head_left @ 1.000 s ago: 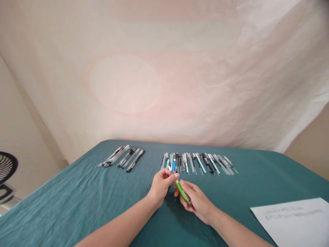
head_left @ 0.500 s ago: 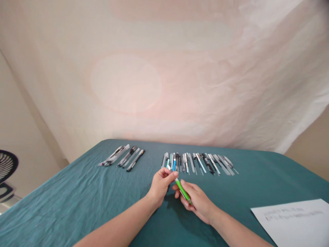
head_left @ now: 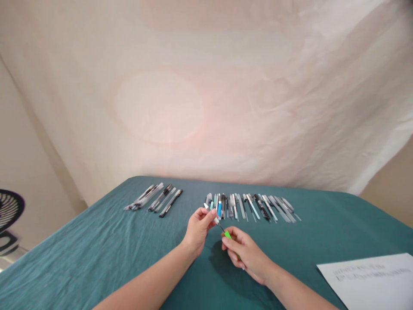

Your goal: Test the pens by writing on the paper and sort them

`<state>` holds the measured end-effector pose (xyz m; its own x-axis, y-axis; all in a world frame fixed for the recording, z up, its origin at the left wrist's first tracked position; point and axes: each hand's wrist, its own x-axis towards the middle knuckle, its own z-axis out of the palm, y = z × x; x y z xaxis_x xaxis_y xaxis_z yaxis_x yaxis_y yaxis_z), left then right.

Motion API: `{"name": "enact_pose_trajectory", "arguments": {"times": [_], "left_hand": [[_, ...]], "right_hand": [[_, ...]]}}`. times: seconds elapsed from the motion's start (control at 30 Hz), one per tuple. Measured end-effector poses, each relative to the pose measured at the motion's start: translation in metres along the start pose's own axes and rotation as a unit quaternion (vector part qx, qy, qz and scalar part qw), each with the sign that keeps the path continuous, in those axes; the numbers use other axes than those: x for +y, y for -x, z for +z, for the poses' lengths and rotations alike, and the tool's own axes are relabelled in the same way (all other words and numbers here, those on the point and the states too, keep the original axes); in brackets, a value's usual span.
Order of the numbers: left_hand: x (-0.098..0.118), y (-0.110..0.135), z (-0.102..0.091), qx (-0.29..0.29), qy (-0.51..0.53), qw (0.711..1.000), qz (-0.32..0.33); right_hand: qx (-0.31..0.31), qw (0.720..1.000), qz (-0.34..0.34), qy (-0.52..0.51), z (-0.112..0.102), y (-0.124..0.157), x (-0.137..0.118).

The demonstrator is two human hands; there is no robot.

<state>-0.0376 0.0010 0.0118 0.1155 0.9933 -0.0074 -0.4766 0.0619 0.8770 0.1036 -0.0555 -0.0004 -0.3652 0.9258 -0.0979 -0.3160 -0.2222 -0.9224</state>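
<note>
My right hand [head_left: 247, 253] is closed round a green pen barrel [head_left: 228, 235]. My left hand [head_left: 198, 228] pinches the pen's white front piece [head_left: 211, 214], pulled a little away from the barrel. A thin dark refill [head_left: 221, 227] shows between the two parts. Both hands hover over the teal tablecloth [head_left: 106, 258], just in front of the long row of pens [head_left: 251, 206].
A smaller group of dark and clear pens [head_left: 155, 198] lies at the back left of the table. A white printed sheet [head_left: 374, 277] rests at the front right. A pale cloth backdrop [head_left: 206, 94] hangs behind the table. A black round object [head_left: 9, 209] stands at the far left.
The pen has come apart: my left hand drew the white front piece up and left, baring the thin refill, while my right hand kept the green barrel.
</note>
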Motion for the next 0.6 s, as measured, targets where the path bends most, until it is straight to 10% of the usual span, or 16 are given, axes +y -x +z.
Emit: {"name": "enact_pose_trajectory", "arguments": {"times": [0.6], "left_hand": [[0.017,-0.001,0.000,-0.001,0.022,0.996,-0.088]], "right_hand": [[0.009,0.997,-0.012,-0.081,0.000,-0.001,-0.002]]}}
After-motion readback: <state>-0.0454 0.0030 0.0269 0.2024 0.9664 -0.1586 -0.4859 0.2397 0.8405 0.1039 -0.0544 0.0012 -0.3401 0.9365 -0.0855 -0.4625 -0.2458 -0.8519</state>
